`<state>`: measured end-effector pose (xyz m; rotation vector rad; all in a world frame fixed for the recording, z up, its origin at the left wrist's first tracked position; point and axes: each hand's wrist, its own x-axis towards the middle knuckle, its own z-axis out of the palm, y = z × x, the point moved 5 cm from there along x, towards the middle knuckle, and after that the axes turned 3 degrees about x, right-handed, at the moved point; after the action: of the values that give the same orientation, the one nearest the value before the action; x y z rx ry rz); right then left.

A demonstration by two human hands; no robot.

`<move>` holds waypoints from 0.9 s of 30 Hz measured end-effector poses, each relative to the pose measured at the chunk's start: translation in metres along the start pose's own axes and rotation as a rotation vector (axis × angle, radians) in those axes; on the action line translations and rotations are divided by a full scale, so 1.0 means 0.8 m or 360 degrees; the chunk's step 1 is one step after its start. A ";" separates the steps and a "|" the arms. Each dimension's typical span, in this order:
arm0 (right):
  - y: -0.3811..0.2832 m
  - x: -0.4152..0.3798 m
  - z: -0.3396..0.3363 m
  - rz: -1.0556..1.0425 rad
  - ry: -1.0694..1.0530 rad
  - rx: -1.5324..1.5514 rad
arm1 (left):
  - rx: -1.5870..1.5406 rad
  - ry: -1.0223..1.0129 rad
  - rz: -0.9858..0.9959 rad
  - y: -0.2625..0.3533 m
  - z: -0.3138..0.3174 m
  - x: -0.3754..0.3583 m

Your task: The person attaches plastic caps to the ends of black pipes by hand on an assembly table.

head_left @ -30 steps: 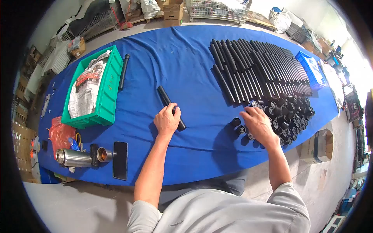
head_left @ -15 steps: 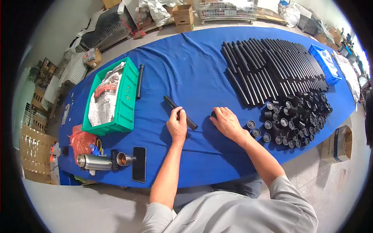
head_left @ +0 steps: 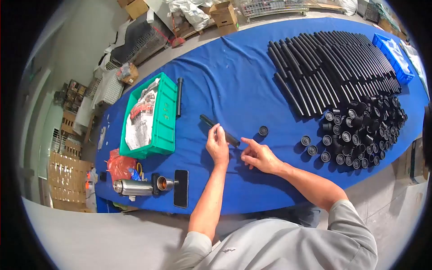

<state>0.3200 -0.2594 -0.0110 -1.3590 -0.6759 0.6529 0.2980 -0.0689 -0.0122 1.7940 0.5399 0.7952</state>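
In the head view, my left hand is closed around the middle of a short black tube, which slants over the blue cloth. My right hand is beside the tube's near end. Its index finger stretches toward that end, the thumb stands apart, the other fingers curl under, and no object shows in it. A single round black cap lies on the cloth just beyond my right hand. To the right, several more loose caps lie at the edge of a large pile of black caps.
Rows of black tubes cover the far right of the blue-covered table. At left stand a green crate with newspaper, a lone black tube, a steel flask, a cup and a phone. A blue bin sits far right.
My right hand has come off the black cap, leaving it on the cloth, and moved to the tube's near end. My left hand still holds the tube. The whole view has shifted.
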 end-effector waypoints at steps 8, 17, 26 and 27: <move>-0.017 -0.018 0.013 -0.0270 -0.0485 0.0318 | 0.0785 -0.0366 0.0128 0.089 -0.067 -0.102; -0.046 -0.034 0.025 -0.0345 -0.0627 0.0274 | 0.0640 -0.0609 -0.0165 0.133 -0.085 -0.154; -0.012 -0.043 0.006 -0.0095 -0.0328 -0.0013 | 0.1274 -0.0720 0.0631 0.139 -0.074 -0.159; -0.010 -0.041 0.007 -0.0095 -0.0284 -0.0004 | 0.1310 -0.0690 0.0806 0.138 -0.065 -0.154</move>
<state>0.2943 -0.2816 -0.0042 -1.2876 -0.8570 0.7314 0.1751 -0.1589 0.0712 2.8453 0.1036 0.4958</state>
